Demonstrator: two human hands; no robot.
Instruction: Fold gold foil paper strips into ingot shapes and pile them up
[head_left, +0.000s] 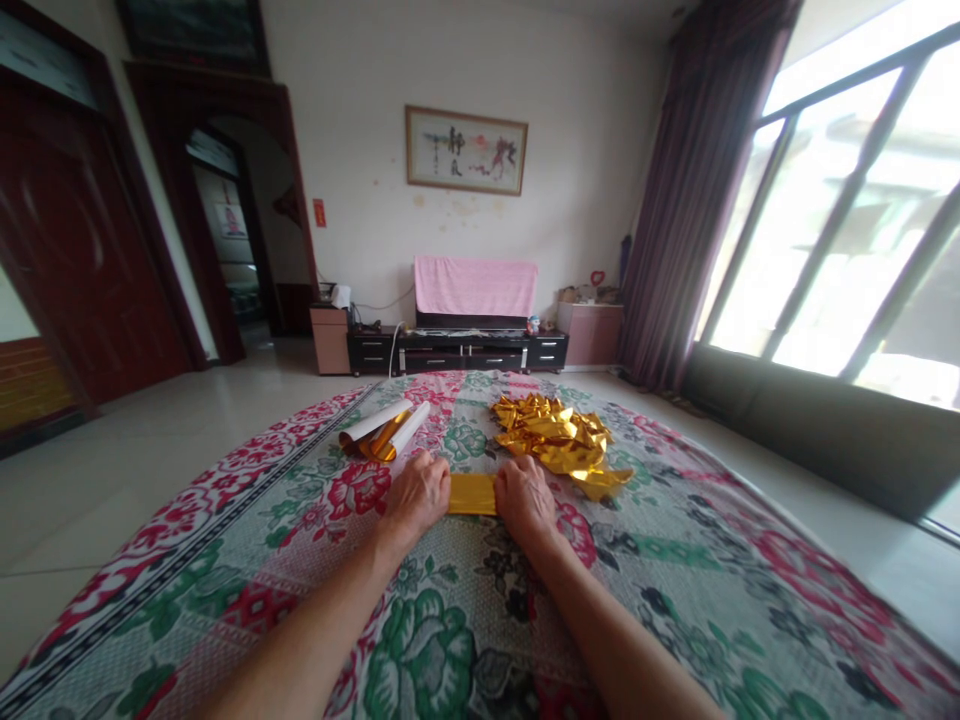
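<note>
A folded strip of gold foil paper (472,493) lies on a floral cloth (675,560) in front of me. My left hand (415,496) rests on its left end with fingers curled down onto it. On the strip's right end, my right hand (525,497) presses in the same way. Both hands are closed around the paper's ends. A pile of folded gold foil pieces (559,437) lies just beyond my right hand. Rolled gold foil sheets with white backing (384,427) lie beyond my left hand.
The cloth covers a large surface with tiled floor (112,470) to the left. A dark TV cabinet (457,350) with a pink cover stands against the far wall. Big windows (847,230) and a purple curtain are at the right, a dark wooden door at the left.
</note>
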